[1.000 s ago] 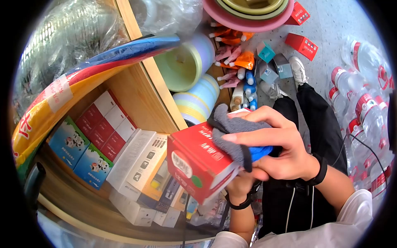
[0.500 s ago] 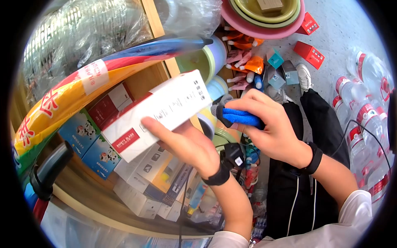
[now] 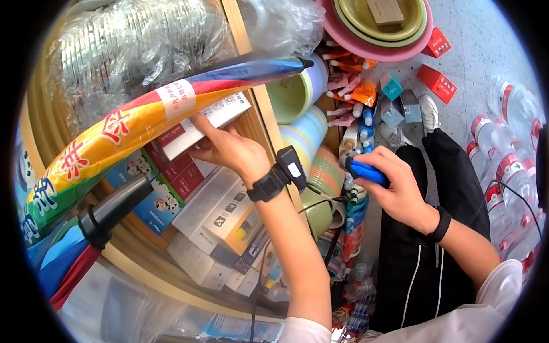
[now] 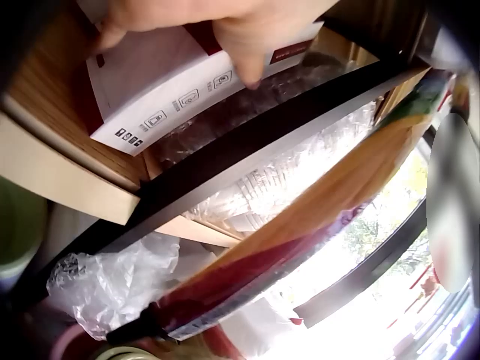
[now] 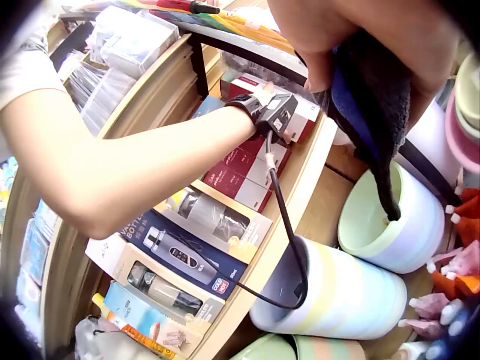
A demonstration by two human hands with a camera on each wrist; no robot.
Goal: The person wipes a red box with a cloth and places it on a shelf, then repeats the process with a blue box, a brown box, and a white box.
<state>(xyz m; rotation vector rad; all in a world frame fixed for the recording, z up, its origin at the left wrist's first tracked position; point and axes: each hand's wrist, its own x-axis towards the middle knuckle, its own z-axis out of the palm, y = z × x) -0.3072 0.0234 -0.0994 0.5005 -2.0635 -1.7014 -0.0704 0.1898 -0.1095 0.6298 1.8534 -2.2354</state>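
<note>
In the head view my left hand (image 3: 237, 154) holds a white box (image 3: 223, 114) with a dark red end, thumb along one long side. The box is inside the shelf compartment, over a row of red-and-white boxes (image 3: 186, 171). Small black icons show on the box's white side (image 4: 176, 105) in the left wrist view, with my fingers bent over its edge. My right hand (image 3: 397, 188) pinches a folded blue-and-grey cloth (image 3: 369, 171) out in front of the shelf. That cloth (image 5: 367, 105) hangs down from the fingers in the right wrist view.
A yellow, red and blue folded umbrella (image 3: 137, 120) crosses the shelf front, with a black-tipped umbrella (image 3: 114, 211) below it. Blue cow-print boxes (image 3: 157, 203) and bottle boxes (image 3: 229, 214) share the shelf. Pastel bins (image 3: 303, 137), stacked basins (image 3: 377, 34) and bottled water (image 3: 509, 171) stand around.
My left hand has turned the red-and-white box to its white side and carried it left into the shelf. My right hand has drawn the cloth off the box.
</note>
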